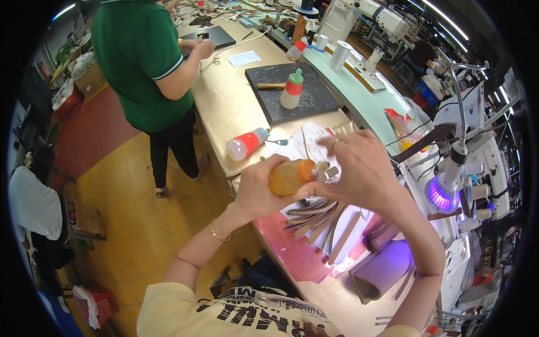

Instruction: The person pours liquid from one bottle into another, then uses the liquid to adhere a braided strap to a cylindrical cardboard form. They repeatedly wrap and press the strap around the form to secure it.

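Left grip (pixel 255 191) clasps amber bottle (pixel 289 176).

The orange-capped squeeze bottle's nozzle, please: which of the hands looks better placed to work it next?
Probably the right hand: its fingertips already pinch the nozzle, while the left hand is wrapped around the amber bottle body, steadying it above the strips.

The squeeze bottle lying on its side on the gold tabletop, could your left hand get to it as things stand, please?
Probably not at once: the left hand is wrapped around an amber bottle. The lying bottle sits just beyond it, with nothing between.
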### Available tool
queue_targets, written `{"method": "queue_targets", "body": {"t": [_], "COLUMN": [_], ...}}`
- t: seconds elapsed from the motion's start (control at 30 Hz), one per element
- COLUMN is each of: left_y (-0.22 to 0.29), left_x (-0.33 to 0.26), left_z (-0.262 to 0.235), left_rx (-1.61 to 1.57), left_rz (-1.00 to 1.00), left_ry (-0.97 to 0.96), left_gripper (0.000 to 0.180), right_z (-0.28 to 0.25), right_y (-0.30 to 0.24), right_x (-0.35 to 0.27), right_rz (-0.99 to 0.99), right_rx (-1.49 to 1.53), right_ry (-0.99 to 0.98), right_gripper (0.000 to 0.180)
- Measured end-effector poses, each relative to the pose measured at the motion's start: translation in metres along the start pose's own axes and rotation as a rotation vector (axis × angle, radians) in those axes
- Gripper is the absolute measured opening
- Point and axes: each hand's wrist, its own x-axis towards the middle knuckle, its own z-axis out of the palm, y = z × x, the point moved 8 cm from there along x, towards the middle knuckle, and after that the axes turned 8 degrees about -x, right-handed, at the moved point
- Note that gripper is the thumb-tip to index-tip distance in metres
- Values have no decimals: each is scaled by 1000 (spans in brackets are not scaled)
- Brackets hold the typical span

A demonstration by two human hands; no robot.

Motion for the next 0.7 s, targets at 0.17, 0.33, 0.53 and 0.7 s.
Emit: {"method": "queue_targets", "body": {"t": [0.17,0.33,0.53,0.7], "left_y": [-3,5,0,6], "left_x": [-6,-18,-3,-1], "left_z": [18,35,16,-8], "left_rx": [-624,-890,-578,-2], "left_rz": [-178,-298,-153,38], "left_ry": [-331,-631,-175,326], "left_gripper": [49,55,50,51], "right_z": [-7,9,13,37], "right_y": [6,-3,7,8], "right_x": [-9,-7,-8,-6], "right_rz": [-271,-424,-260,103], "right_rx": [414,813,593,698], "right_ry": [79,80,382,579], "right_gripper": [79,51,53,46]}}
